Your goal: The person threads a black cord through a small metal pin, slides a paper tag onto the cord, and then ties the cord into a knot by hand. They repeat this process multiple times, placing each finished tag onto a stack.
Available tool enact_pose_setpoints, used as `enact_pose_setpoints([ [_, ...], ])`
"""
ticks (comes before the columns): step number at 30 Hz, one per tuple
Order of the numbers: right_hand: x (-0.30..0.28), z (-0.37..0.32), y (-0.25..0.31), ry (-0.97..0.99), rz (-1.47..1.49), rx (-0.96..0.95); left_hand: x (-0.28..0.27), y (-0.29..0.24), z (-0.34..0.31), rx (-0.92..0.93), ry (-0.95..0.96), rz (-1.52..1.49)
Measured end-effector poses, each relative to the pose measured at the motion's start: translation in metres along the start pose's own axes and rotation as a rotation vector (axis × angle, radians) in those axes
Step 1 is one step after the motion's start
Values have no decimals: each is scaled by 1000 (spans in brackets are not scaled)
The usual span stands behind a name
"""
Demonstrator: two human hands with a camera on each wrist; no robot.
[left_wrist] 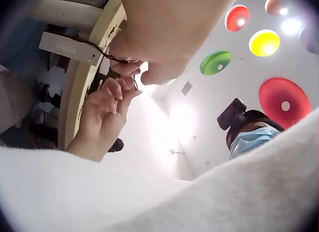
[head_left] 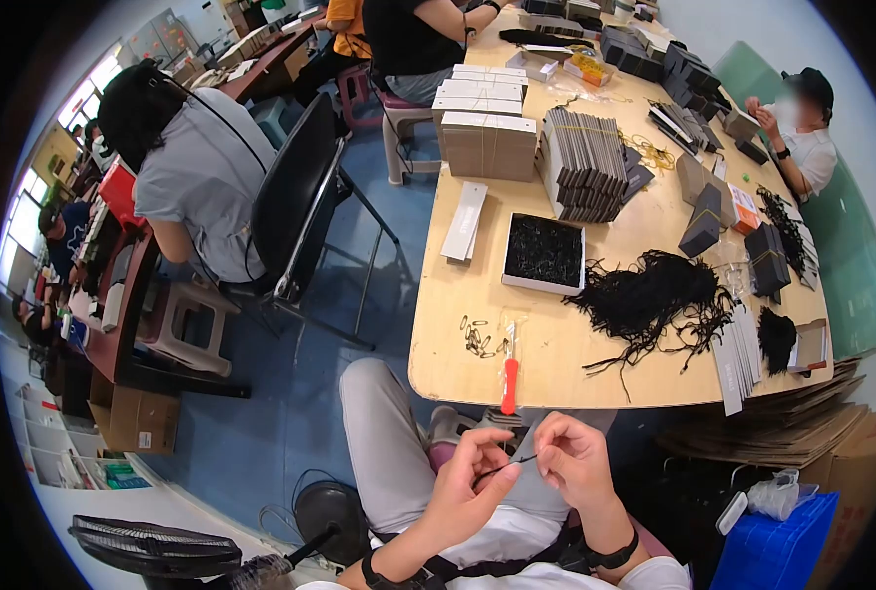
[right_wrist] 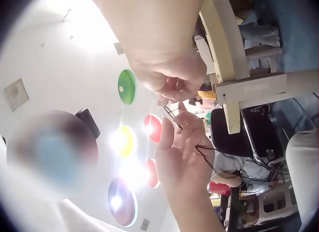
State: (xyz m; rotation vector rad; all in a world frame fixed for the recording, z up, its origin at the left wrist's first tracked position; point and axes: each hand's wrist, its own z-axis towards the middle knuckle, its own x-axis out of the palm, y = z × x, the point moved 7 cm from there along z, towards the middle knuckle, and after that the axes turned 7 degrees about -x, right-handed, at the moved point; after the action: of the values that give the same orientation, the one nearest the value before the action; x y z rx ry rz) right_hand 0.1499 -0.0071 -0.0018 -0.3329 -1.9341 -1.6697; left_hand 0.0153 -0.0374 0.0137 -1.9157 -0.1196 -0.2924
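Note:
Over the lap in the head view, both hands meet around a thin black cord [head_left: 528, 459]. The left hand [head_left: 472, 487] pinches it between thumb and fingers, and the right hand [head_left: 575, 462] grips it with bent fingertips close beside. In the right wrist view a loop of the cord [right_wrist: 212, 168] trails from the left hand [right_wrist: 187, 147]. Small dark strands show between the two hands' fingertips there. Beyond the hands, the left wrist view has a pale printed tag [left_wrist: 65, 46] with a hole at one end, overlapped by cord.
On the wooden table [head_left: 457, 379] lie a red-handled tool [head_left: 510, 383], small metal pins [head_left: 475, 339], a box of black pieces [head_left: 546, 251] and a heap of black cords [head_left: 654, 300]. Tags [head_left: 733, 369] overhang the front edge. Tied stacks [head_left: 585, 162] stand farther back; a fan [head_left: 157, 546] stands left.

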Motion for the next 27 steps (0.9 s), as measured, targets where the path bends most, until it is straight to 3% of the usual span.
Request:
enact_pose_setpoints([
  [4,-5,0,-2,-52,-26,18,-10,17,1,-96,43,102],
  [7,-8,-2,-5,-91,-147,7,-12,14,2,-110,29,-65],
  [9,-3,-2,5,9,-522,-252,-9,29,3,-336,148,-645],
  [12,12,-9,14,75,-638,-307,-2,35,5,-386,223,-747],
  [16,16,-13,23,62,-697,-342,-1,38,5,-336,174,-622],
  [18,19,-14,31,55,-776,-398,-8,22,7,-25,38,-85],
  [19,18,-13,32,53,-778,-398,-10,19,7,-26,41,-86],
  [21,15,-10,32,52,-658,-371,-5,9,4,19,128,191],
  [22,15,-10,35,52,-660,-370,-4,10,4,18,129,190],
  [24,13,-7,26,78,-508,-149,4,20,4,-79,223,-45],
  [27,4,-6,19,-16,-341,-97,7,19,4,-67,166,-161],
])
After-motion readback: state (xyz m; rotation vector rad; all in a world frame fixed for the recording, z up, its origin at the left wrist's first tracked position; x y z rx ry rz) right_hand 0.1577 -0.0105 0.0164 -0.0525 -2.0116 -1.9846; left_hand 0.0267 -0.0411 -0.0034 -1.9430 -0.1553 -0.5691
